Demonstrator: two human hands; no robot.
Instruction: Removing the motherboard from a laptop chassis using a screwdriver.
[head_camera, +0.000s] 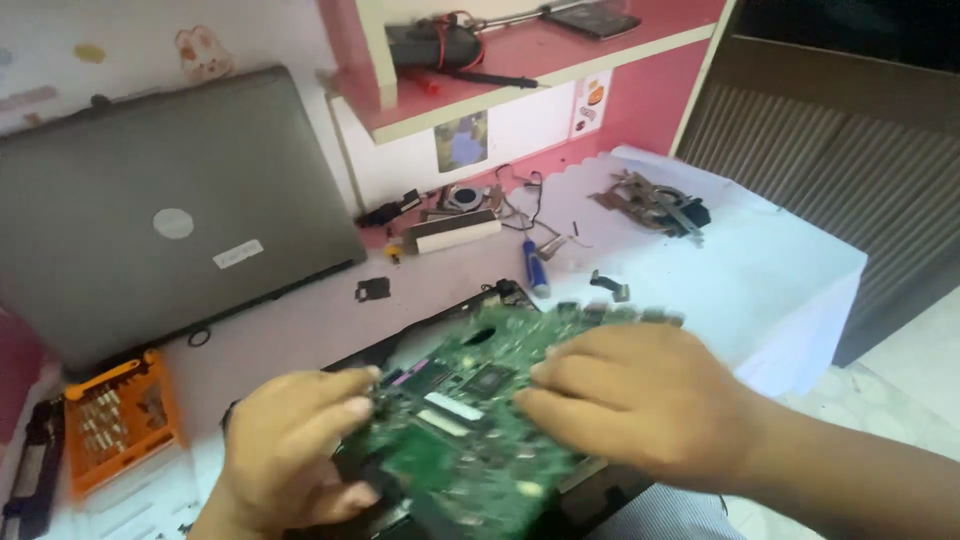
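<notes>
Between your two hands, near the front edge of the tabletop, sits a green board (470, 420), blurred and tilted up over a dark laptop base (600, 495). Your left hand (290, 450) is closed on the board's left edge, thumb and fingers pinching it. Your right hand (640, 400) lies over the right part with the fingers curled on top; whether its thumb grips underneath you cannot tell.

Judge the board as light, thin and stiff, but fragile: it is crowded with chips and small parts that will not take pressure or bending. Bare edges and corners look like the safest places to hold, with the fingers kept off the components. It may also catch on the base below, so an even two-sided grip seems wise.

Further out, an orange bit case (120, 420) lies at the left front corner. A closed grey laptop (170, 220) takes up the left back. A blue screwdriver (535, 265) lies mid-tabletop, with a fan (462, 197) and loose cables behind it. A metal heatsink part (655, 205) rests on white paper (780, 270) towards the right back corner. A pink shelf (540, 55) stands above.
</notes>
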